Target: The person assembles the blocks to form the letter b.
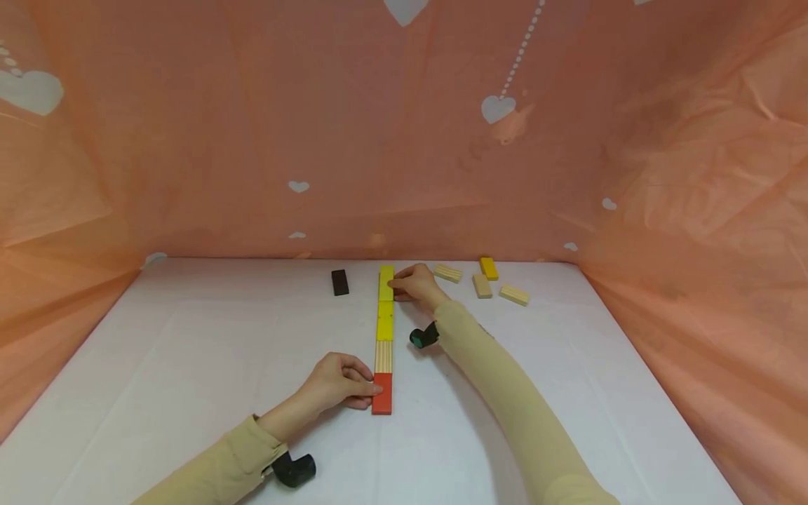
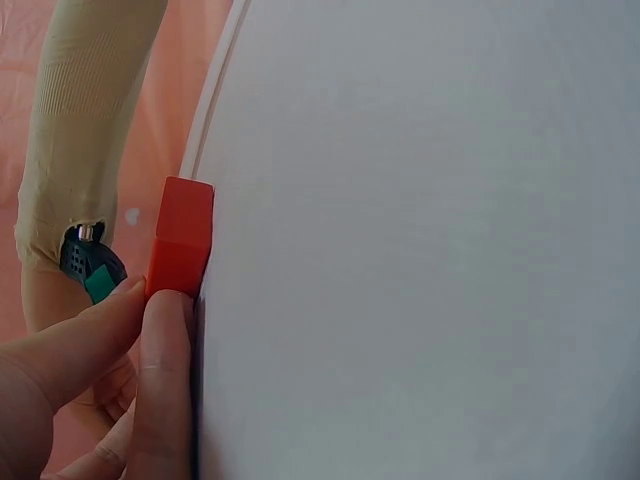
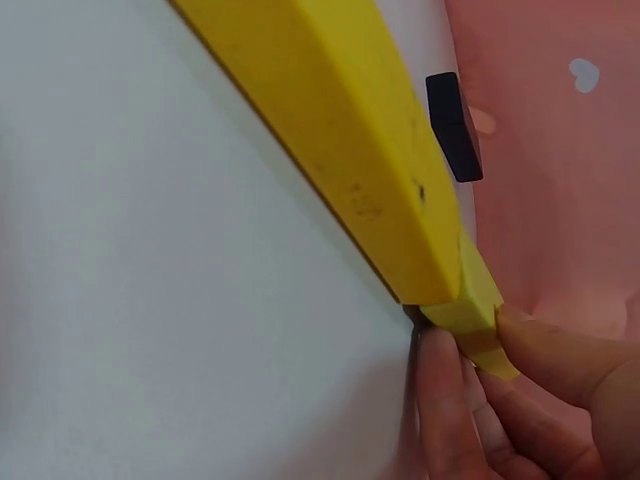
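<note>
Four blocks (image 1: 384,356) lie end to end, pointing away.
Left hand (image 1: 341,381) pinches the near red block (image 1: 381,404) from its left; right hand (image 1: 416,284) pinches the far yellow block (image 1: 386,275) from its right.

In the head view, my left arm (image 1: 217,464) slants up from the bottom left to my left hand (image 1: 334,382), below centre, thumb and fingers pinching. My right arm (image 1: 517,400) reaches farther, from the bottom right to my right hand (image 1: 416,284) near the middle, thumb and fingertips pinching too.
</note>
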### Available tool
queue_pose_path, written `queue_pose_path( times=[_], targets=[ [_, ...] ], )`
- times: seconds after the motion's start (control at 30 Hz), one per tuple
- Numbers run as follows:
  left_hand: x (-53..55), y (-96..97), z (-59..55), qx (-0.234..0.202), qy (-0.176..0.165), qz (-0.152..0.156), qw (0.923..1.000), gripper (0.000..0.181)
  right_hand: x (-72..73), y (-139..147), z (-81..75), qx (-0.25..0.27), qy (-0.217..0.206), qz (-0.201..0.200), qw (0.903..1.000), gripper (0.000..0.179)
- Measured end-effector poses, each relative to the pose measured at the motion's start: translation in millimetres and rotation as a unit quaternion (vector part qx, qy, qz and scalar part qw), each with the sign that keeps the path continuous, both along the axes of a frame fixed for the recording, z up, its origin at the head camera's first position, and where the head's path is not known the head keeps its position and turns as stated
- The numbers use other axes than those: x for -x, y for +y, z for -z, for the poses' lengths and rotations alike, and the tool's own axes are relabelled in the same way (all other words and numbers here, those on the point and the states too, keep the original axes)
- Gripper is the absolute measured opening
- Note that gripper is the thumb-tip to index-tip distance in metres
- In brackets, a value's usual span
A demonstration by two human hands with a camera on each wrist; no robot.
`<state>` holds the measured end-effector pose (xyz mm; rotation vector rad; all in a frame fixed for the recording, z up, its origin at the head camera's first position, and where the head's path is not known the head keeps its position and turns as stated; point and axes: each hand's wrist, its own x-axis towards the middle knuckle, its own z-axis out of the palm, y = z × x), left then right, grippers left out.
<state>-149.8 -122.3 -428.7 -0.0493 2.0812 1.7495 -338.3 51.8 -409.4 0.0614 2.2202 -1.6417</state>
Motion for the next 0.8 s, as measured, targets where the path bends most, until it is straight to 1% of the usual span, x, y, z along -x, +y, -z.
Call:
queue_pose_path(
  times=[0.23, 0.4, 0.57, 0.8],
  targets=[
    [-0.5, 0.0, -2.5, 0.000, -0.002, -0.003, 1.0000, 0.031, 1.4, -0.9, 0.5, -0.018, 0.012, -0.005, 0.9998, 0.032],
    [-0.9, 0.6, -2.8, 0.003, -0.002, -0.005, 1.0000, 0.031, -0.2, -1.0, -0.2, -0.014, 0.015, -0.005, 0.9998, 0.031],
    [-0.9, 0.2, -1.2, 0.001, 0.001, -0.001, 1.0000, 0.031, -0.9, 0.4, 0.2, -0.017, 0.025, -0.003, 0.9996, 0.029],
    [0.0, 0.0, 1.5, -0.005, 0.004, -0.001, 1.0000, 0.030, 0.7, 2.3, 4.7, -0.014, 0.034, 0.001, 0.9993, 0.029]
  ],
)
